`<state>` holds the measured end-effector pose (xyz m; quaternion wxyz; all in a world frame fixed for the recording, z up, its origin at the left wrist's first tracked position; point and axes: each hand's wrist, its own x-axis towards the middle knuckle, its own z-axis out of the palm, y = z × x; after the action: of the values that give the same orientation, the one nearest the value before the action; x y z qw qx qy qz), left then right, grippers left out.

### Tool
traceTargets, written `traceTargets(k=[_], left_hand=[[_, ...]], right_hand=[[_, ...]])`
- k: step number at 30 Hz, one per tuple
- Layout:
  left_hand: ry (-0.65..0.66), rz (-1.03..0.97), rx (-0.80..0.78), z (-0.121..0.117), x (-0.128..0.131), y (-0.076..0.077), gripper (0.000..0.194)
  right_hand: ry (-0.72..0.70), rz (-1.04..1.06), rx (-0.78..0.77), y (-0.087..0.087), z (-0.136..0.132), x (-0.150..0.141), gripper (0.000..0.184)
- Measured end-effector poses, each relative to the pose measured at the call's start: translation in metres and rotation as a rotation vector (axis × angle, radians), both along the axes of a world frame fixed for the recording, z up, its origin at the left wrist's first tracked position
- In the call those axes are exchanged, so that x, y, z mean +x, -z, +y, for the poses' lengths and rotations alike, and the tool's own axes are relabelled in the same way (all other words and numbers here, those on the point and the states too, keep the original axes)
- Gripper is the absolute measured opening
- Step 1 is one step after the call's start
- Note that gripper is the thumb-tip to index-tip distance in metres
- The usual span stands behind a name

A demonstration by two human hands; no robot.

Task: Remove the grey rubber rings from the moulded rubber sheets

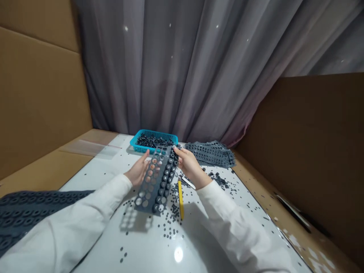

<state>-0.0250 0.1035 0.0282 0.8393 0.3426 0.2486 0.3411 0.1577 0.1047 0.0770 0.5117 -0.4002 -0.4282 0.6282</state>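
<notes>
Above the white table I hold a dark grey rubber sheet (156, 185) at a tilt. Its left rows are open round holes, while its right rows still carry raised round rubber pieces with holes in their centres. My left hand (138, 170) supports the sheet from behind; its fingers show through the holes and its thumb points up beside the left edge. At the upper right edge my right hand (189, 163) grips the sheet, thumb in front near the top pieces, with its other fingers partly hidden. Below lie a yellow-handled knife (181, 199) and a white, slim tool (188, 182).
A blue basket (133, 144) of small black pieces stands behind the sheet. Punched sheets (212, 153) are stacked at back right, and uncut ringed sheets (34, 208) lie at left. Small black discs litter the table (148, 254). Cardboard walls (40, 87) flank both sides; a curtain hangs behind.
</notes>
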Motion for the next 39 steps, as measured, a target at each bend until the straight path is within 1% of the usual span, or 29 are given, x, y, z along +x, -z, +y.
traceTargets(k=[2, 3, 4, 5, 7, 9, 11, 13, 15, 16, 17, 18, 19, 20, 21, 23, 25, 27, 29, 31, 32, 34, 37, 39], left_hand=[[0.220, 0.002, -0.008, -0.020, 0.002, 0.027, 0.066], [0.322, 0.022, 0.023, -0.031, 0.002, 0.036, 0.066], [0.375, 0.061, 0.071, -0.041, 0.001, 0.042, 0.060], [0.403, 0.112, 0.122, -0.050, 0.000, 0.045, 0.053], [0.446, 0.239, 0.174, -0.062, -0.001, 0.046, 0.040], [0.458, 0.342, 0.184, -0.067, -0.001, 0.044, 0.027], [0.401, 0.405, 0.205, -0.068, 0.001, 0.045, 0.024], [0.295, 0.447, 0.259, -0.068, 0.004, 0.047, 0.029], [0.200, 0.488, 0.334, -0.070, 0.007, 0.048, 0.033], [0.149, 0.501, 0.386, -0.071, 0.008, 0.047, 0.033], [0.102, 0.512, 0.448, -0.073, 0.009, 0.047, 0.034], [0.056, 0.522, 0.518, -0.075, 0.009, 0.046, 0.034], [0.015, 0.535, 0.590, -0.077, 0.010, 0.045, 0.033], [-0.019, 0.552, 0.660, -0.079, 0.010, 0.045, 0.032], [-0.045, 0.578, 0.725, -0.081, 0.010, 0.044, 0.031], [-0.094, 0.639, 0.828, -0.084, 0.011, 0.043, 0.031], [-0.137, 0.668, 0.856, -0.088, 0.012, 0.044, 0.028], [-0.144, 0.648, 0.816, -0.091, 0.014, 0.046, 0.026], [-0.132, 0.592, 0.745, -0.092, 0.015, 0.048, 0.026], [-0.153, 0.560, 0.684, -0.093, 0.016, 0.051, 0.026], [-0.176, 0.555, 0.663, -0.092, 0.016, 0.052, 0.026], [-0.227, 0.565, 0.641, -0.092, 0.016, 0.053, 0.025], [-0.247, 0.535, 0.626, -0.093, 0.017, 0.052, 0.025], [-0.250, 0.558, 0.638, -0.094, 0.018, 0.053, 0.028]], right_hand=[[0.039, -0.068, -0.064, 0.023, 0.005, 0.003, 0.030], [0.056, -0.103, -0.081, 0.036, 0.007, 0.005, 0.029], [0.071, -0.139, -0.092, 0.047, 0.007, 0.006, 0.029], [0.079, -0.172, -0.103, 0.058, 0.007, 0.007, 0.029], [0.081, -0.248, -0.128, 0.075, 0.007, 0.011, 0.028], [0.077, -0.353, -0.140, 0.084, 0.006, 0.018, 0.029], [0.091, -0.473, -0.128, 0.084, 0.002, 0.028, 0.029], [0.146, -0.584, -0.082, 0.075, -0.010, 0.037, 0.027], [0.223, -0.726, 0.065, 0.062, -0.030, 0.041, 0.022], [0.247, -0.884, 0.255, 0.056, -0.042, 0.041, 0.021], [0.201, -1.026, 0.430, 0.050, -0.054, 0.038, 0.024], [0.075, -1.105, 0.572, 0.046, -0.066, 0.034, 0.025], [-0.083, -1.157, 0.671, 0.045, -0.076, 0.029, 0.027], [-0.186, -1.200, 0.726, 0.045, -0.085, 0.024, 0.029], [-0.258, -1.222, 0.757, 0.047, -0.091, 0.019, 0.030], [-0.336, -1.204, 0.751, 0.056, -0.096, 0.012, 0.030], [-0.365, -1.089, 0.690, 0.068, -0.096, 0.008, 0.031], [-0.367, -0.929, 0.600, 0.079, -0.095, 0.006, 0.033], [-0.354, -0.777, 0.510, 0.087, -0.095, 0.004, 0.033], [-0.344, -0.683, 0.447, 0.093, -0.096, 0.002, 0.030], [-0.329, -0.679, 0.438, 0.095, -0.096, 0.002, 0.028], [-0.281, -0.760, 0.478, 0.097, -0.098, 0.001, 0.025], [-0.206, -0.955, 0.622, 0.099, -0.099, 0.001, 0.020], [-0.200, -1.006, 0.723, 0.102, -0.100, 0.002, 0.017]])
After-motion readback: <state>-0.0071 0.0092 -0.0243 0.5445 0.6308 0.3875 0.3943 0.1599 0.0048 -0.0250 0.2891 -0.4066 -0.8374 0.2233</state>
